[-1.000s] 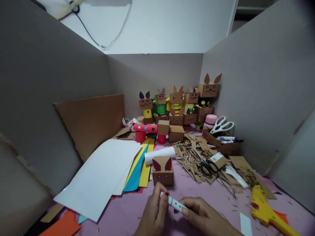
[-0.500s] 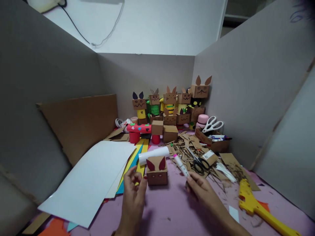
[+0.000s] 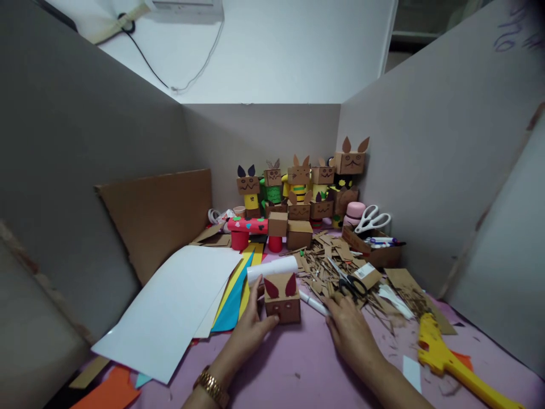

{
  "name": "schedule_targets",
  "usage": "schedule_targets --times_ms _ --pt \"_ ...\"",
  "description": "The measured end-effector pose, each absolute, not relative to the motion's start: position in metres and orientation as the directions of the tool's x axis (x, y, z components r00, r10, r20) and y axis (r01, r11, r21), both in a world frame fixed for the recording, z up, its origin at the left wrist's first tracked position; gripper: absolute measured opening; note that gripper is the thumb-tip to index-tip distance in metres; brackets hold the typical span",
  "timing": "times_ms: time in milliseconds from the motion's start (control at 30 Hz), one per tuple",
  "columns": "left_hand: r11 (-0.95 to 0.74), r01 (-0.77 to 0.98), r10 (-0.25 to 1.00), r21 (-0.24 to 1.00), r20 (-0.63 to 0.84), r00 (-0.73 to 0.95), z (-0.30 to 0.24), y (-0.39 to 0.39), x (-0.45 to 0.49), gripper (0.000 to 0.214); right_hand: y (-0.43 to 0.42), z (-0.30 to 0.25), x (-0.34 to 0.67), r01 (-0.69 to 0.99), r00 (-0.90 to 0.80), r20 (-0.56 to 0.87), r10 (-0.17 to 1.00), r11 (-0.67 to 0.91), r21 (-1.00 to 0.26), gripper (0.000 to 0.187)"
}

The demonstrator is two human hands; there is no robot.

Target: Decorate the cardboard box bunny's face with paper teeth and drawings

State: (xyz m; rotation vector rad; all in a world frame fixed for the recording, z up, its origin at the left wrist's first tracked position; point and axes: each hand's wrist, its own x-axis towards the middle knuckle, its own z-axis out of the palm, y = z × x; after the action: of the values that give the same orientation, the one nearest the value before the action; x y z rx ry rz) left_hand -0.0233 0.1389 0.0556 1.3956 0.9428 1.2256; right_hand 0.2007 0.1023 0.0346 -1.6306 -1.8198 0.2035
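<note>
Head view: left hand, clasped on small brown cardboard box between hands; maroon leaf-shaped ears are attached, eyes marked, no mouth seen. White cylindrical marker, set at right hand; grip cannot be told.

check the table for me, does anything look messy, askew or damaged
Mainly the cardboard scraps: they lie in a loose, uncontained heap beyond the small eared box, to its right, with black-handled scissors among them. The leaning cardboard sheet also has an uneven left edge.
</note>
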Motion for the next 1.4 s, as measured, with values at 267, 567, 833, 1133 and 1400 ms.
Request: schedule_targets --times_ms 267,567,833,1133,1400 --pt "-0.102 -0.161 0.977 0.982 0.13 0.172 0.061 0.128 -0.018 0.08 0.09 0.044 0.191 0.585 0.056 0.341 0.938 0.246 -0.773 0.05" --pt "-0.022 -0.283 0.931 0.959 0.124 0.344 0.044 0.111 -0.007 0.076 0.081 0.044 0.181 -0.305 -0.174 0.138 0.975 0.08 -0.949 0.084" --pt "-0.019 -0.27 0.915 0.963 0.126 0.383 0.058 0.099 -0.003 0.102 0.075 0.047 0.178 -0.413 -0.142 0.084 0.986 0.018 -0.911 0.08" --pt "-0.046 -0.233 0.905 0.971 0.139 0.403 0.053 0.091 0.004 0.1 0.073 0.047 0.168 -0.329 -0.017 0.101 0.995 0.09 -0.94 0.086" --pt "-0.078 -0.09 0.976 0.993 0.094 0.196 0.057 0.081 0.009 0.075 0.068 0.049 0.157 -0.392 -0.12 0.08 0.99 0.027 -0.92 0.078"
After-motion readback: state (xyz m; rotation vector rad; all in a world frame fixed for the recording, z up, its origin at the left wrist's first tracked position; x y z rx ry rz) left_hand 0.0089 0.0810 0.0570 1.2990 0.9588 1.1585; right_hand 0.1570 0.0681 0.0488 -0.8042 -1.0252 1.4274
